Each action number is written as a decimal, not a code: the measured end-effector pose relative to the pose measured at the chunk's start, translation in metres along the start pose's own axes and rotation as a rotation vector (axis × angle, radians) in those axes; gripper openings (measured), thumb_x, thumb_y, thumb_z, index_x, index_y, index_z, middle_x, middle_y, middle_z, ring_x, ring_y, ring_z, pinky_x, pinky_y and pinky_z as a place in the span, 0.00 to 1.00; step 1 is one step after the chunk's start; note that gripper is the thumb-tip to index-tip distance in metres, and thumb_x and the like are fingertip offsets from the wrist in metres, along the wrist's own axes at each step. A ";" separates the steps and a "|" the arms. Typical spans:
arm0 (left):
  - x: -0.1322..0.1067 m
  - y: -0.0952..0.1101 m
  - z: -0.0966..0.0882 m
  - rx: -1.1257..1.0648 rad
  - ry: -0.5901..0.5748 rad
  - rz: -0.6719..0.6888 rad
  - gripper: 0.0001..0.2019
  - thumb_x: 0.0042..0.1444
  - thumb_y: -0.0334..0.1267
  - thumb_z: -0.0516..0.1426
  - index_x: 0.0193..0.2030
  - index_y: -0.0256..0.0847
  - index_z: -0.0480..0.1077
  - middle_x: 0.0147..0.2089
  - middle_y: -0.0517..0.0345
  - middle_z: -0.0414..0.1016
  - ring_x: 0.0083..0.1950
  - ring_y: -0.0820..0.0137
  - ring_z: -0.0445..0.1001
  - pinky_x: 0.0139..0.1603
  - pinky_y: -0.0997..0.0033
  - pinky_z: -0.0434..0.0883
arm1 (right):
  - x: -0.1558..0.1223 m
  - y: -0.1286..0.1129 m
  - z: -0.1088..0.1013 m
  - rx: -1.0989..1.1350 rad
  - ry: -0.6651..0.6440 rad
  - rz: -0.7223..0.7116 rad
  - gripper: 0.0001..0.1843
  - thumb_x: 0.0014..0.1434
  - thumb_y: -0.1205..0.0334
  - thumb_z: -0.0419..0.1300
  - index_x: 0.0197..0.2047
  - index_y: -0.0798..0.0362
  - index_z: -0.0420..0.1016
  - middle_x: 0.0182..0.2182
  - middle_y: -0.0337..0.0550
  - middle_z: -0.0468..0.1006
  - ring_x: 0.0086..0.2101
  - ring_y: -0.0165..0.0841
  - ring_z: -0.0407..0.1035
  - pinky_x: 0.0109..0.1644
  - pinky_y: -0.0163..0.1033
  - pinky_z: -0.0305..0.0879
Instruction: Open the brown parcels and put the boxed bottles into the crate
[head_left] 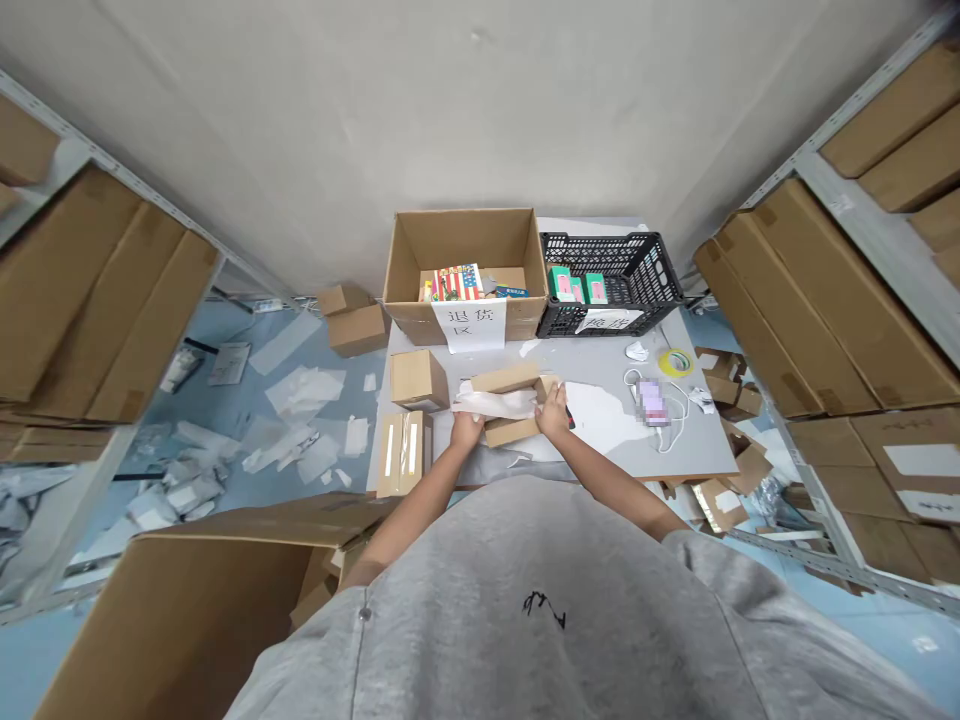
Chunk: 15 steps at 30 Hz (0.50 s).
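Observation:
A small open cardboard box (506, 378) lies on the table in front of me, its flaps spread. Across its opening stretches a crumpled white sheet (496, 404), which hides most of the inside. My left hand (466, 430) is closed at the box's left end, against the sheet's edge, its fingers partly hidden. At the right end my right hand (553, 410) grips the box's side, fingertips near the sheet. A small dark and red thing, too covered to name, shows beside my right wrist.
Two closed cartons (418, 378) stand left on the table (615, 445). Behind are a large open carton (465, 225) with packages and a black crate (611, 255) with green boxes. Yellow tape (676, 362) and a cabled phone (652, 402) lie right. Shelves flank both sides.

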<state>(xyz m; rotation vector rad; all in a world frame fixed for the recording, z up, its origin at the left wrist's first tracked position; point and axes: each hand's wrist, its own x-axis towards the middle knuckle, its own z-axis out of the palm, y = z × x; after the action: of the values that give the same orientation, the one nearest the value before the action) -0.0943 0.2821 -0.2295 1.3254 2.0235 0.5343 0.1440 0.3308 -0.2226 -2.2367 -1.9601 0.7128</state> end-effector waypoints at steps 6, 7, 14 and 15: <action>-0.004 0.015 0.003 0.034 0.007 0.024 0.26 0.59 0.37 0.62 0.64 0.37 0.73 0.66 0.40 0.75 0.69 0.54 0.72 0.66 0.60 0.70 | -0.001 -0.003 -0.021 0.025 -0.100 0.211 0.51 0.64 0.64 0.61 0.81 0.61 0.39 0.68 0.65 0.67 0.67 0.48 0.62 0.67 0.44 0.60; -0.003 0.021 0.001 0.054 0.012 0.029 0.25 0.59 0.37 0.62 0.64 0.36 0.73 0.65 0.39 0.76 0.68 0.54 0.73 0.65 0.60 0.71 | -0.002 0.000 -0.029 0.030 -0.094 0.207 0.50 0.65 0.63 0.62 0.81 0.60 0.40 0.67 0.64 0.68 0.66 0.48 0.63 0.66 0.44 0.61; 0.005 0.109 0.008 0.215 -0.097 0.089 0.27 0.59 0.40 0.64 0.65 0.38 0.74 0.66 0.34 0.73 0.61 0.48 0.79 0.58 0.60 0.74 | -0.024 0.051 -0.116 -0.018 -0.011 0.251 0.41 0.70 0.61 0.57 0.81 0.56 0.47 0.63 0.63 0.73 0.62 0.49 0.67 0.60 0.44 0.65; 0.006 0.128 0.016 0.227 -0.129 0.128 0.27 0.58 0.39 0.64 0.65 0.39 0.74 0.67 0.34 0.72 0.61 0.48 0.79 0.58 0.60 0.74 | -0.028 0.064 -0.132 -0.021 -0.011 0.278 0.41 0.69 0.63 0.57 0.81 0.56 0.48 0.62 0.62 0.73 0.60 0.48 0.69 0.59 0.44 0.65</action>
<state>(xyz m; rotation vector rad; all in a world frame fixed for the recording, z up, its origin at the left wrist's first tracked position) -0.0012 0.3396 -0.1603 1.5905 1.9460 0.2730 0.2521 0.3241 -0.1206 -2.5530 -1.6844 0.7349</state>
